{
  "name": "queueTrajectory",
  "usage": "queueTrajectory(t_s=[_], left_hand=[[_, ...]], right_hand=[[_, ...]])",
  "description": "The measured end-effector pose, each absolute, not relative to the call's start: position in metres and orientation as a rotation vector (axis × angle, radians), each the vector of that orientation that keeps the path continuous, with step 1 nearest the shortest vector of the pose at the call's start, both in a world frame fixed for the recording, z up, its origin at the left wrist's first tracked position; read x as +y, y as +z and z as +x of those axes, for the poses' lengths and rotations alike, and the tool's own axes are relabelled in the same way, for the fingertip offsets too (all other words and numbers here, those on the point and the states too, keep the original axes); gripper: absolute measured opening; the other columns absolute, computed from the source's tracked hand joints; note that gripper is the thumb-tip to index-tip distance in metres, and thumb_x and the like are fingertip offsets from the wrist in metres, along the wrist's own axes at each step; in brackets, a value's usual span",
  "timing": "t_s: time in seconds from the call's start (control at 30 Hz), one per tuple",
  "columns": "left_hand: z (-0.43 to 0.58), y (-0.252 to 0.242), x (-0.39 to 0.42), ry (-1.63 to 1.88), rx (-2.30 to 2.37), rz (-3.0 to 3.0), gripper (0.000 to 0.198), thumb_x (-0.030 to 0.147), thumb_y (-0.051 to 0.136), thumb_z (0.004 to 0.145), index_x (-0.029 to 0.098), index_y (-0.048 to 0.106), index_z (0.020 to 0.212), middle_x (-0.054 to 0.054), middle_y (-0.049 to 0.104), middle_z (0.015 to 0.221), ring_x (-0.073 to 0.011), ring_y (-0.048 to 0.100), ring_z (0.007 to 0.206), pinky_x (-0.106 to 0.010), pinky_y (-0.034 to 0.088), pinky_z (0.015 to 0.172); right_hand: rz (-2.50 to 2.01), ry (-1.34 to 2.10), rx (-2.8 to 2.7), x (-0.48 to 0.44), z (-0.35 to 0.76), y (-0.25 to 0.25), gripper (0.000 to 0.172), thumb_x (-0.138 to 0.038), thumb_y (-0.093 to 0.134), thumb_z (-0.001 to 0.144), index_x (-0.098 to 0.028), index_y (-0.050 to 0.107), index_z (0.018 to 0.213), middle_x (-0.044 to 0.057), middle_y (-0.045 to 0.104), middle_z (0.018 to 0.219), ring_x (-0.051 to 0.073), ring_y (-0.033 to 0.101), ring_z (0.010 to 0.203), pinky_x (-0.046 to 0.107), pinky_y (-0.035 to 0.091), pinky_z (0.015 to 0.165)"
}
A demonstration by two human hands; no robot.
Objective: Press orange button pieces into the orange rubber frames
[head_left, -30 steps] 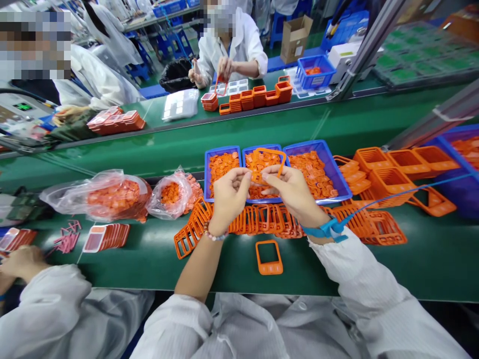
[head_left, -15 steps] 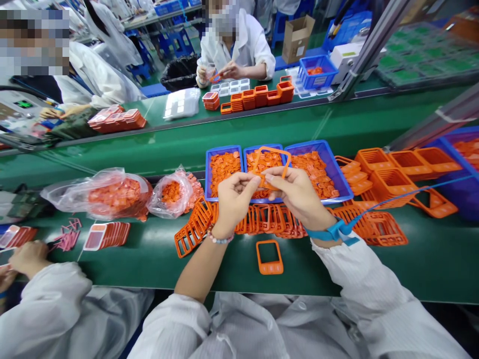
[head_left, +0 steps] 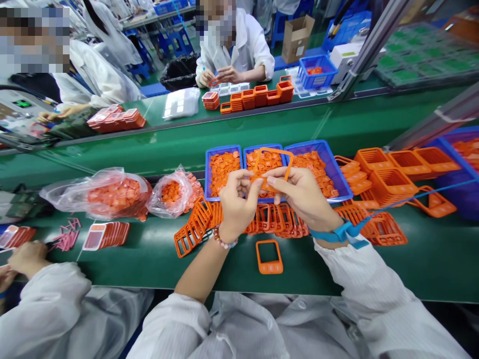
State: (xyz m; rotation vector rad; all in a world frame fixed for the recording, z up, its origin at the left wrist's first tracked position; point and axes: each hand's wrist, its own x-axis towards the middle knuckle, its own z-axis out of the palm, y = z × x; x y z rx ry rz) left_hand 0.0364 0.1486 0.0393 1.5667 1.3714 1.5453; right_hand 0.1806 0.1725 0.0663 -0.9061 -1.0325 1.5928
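My left hand (head_left: 236, 202) and my right hand (head_left: 301, 196) are raised together over the blue trays, both pinching one orange rectangular frame (head_left: 275, 155). The left fingers press at the frame's lower left edge; whether a small orange piece is between them I cannot make out. The right fingers grip its lower right side. A blue strap (head_left: 339, 232) circles my right wrist. Below the hands a row of orange frames (head_left: 269, 219) stands on edge on the green belt (head_left: 157, 259). One single orange frame (head_left: 269, 257) lies flat near the front edge.
Three blue trays (head_left: 223, 169) of small orange parts sit behind my hands. Two plastic bags (head_left: 112, 194) of orange parts lie at left. Orange baskets (head_left: 389, 177) stack at right. A neighbour's hand (head_left: 28, 258) works at far left; another person (head_left: 232, 47) works across the belt.
Both hands drifted slightly right and closer together, still on the same frame. The person across the belt lowered their hands to the table.
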Motion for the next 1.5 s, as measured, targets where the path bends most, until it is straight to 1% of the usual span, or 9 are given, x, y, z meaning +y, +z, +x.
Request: queueTrajectory(t_s=[0.1, 0.23, 0.37, 0.5, 0.57, 0.77, 1.13, 1.37, 1.5], left_hand=[[0.039, 0.041, 0.148, 1.447, 1.279, 1.492, 0.033, 0.043, 0.062, 0.094, 0.022, 0.054, 0.119, 0.005, 0.057, 0.066, -0.0115, 0.063, 0.058, -0.022, 0.051, 0.058], [0.041, 0.046, 0.148, 1.342, 1.212, 1.439, 0.035, 0.049, 0.055, 0.097, 0.019, 0.058, 0.114, 0.004, 0.057, 0.064, -0.0113, 0.059, 0.054, -0.024, 0.052, 0.057], [0.034, 0.055, 0.148, 1.318, 1.126, 1.282, 0.040, 0.055, 0.065, 0.089, 0.020, 0.060, 0.107, 0.006, 0.052, 0.055, -0.0086, 0.050, 0.044, -0.019, 0.037, 0.042], [0.027, 0.066, 0.143, 1.216, 0.929, 1.081, 0.043, 0.058, 0.065, 0.087, 0.020, 0.063, 0.107, 0.009, 0.043, 0.045, -0.0053, 0.031, 0.034, -0.020, 0.020, 0.036], [0.027, 0.071, 0.137, 1.186, 0.851, 1.025, 0.042, 0.057, 0.063, 0.088, 0.020, 0.063, 0.109, 0.009, 0.040, 0.043, -0.0055, 0.027, 0.033, -0.021, 0.016, 0.036], [0.030, 0.081, 0.124, 1.164, 0.716, 0.977, 0.042, 0.058, 0.063, 0.088, 0.020, 0.062, 0.106, 0.008, 0.040, 0.045, -0.0054, 0.026, 0.035, -0.021, 0.014, 0.036], [0.031, 0.081, 0.121, 1.174, 0.660, 0.975, 0.039, 0.056, 0.062, 0.090, 0.021, 0.061, 0.106, 0.007, 0.045, 0.047, -0.0062, 0.026, 0.036, -0.022, 0.013, 0.038], [0.032, 0.080, 0.122, 1.187, 0.699, 0.976, 0.043, 0.060, 0.061, 0.089, 0.019, 0.061, 0.106, 0.008, 0.040, 0.046, -0.0068, 0.027, 0.037, -0.021, 0.014, 0.039], [0.032, 0.078, 0.123, 1.193, 0.710, 0.979, 0.043, 0.060, 0.061, 0.089, 0.020, 0.061, 0.105, 0.008, 0.038, 0.045, -0.0073, 0.028, 0.038, -0.021, 0.014, 0.038]], right_hand=[[-0.917, 1.576, -1.049, 0.171, 0.183, 0.068, 0.023, -0.035, 0.087, 0.065, -0.018, 0.077, 0.078, 0.001, 0.072, 0.068, 0.007, 0.054, 0.043, 0.020, 0.049, 0.039], [-0.898, 1.630, -1.012, 0.169, 0.183, 0.069, 0.026, -0.035, 0.088, 0.064, -0.017, 0.078, 0.079, 0.004, 0.075, 0.075, 0.012, 0.066, 0.057, 0.018, 0.050, 0.041], [-0.838, 1.747, -0.982, 0.167, 0.185, 0.070, 0.028, -0.038, 0.085, 0.069, -0.018, 0.078, 0.088, 0.006, 0.077, 0.089, 0.014, 0.070, 0.063, 0.018, 0.051, 0.042], [-0.790, 1.854, -0.983, 0.165, 0.186, 0.071, 0.040, -0.049, 0.084, 0.070, -0.017, 0.076, 0.092, 0.007, 0.076, 0.077, 0.016, 0.072, 0.058, 0.016, 0.042, 0.035], [-0.774, 1.864, -0.997, 0.163, 0.187, 0.073, 0.047, -0.059, 0.080, 0.072, -0.016, 0.076, 0.089, 0.007, 0.075, 0.070, 0.017, 0.072, 0.056, 0.015, 0.040, 0.032], [-0.723, 1.973, -1.024, 0.155, 0.189, 0.085, 0.053, -0.071, 0.068, 0.075, -0.018, 0.076, 0.078, 0.008, 0.075, 0.064, 0.016, 0.066, 0.045, 0.020, 0.046, 0.036], [-0.701, 1.952, -1.057, 0.154, 0.190, 0.082, 0.059, -0.074, 0.066, 0.076, -0.017, 0.079, 0.081, 0.004, 0.066, 0.050, 0.012, 0.056, 0.037, 0.022, 0.048, 0.039], [-0.730, 1.922, -1.050, 0.154, 0.190, 0.079, 0.059, -0.075, 0.064, 0.078, -0.018, 0.078, 0.085, 0.006, 0.072, 0.060, 0.014, 0.062, 0.042, 0.021, 0.048, 0.038], [-0.734, 1.900, -1.053, 0.154, 0.190, 0.079, 0.059, -0.075, 0.067, 0.076, -0.018, 0.078, 0.081, 0.006, 0.072, 0.059, 0.013, 0.060, 0.041, 0.021, 0.049, 0.039]])
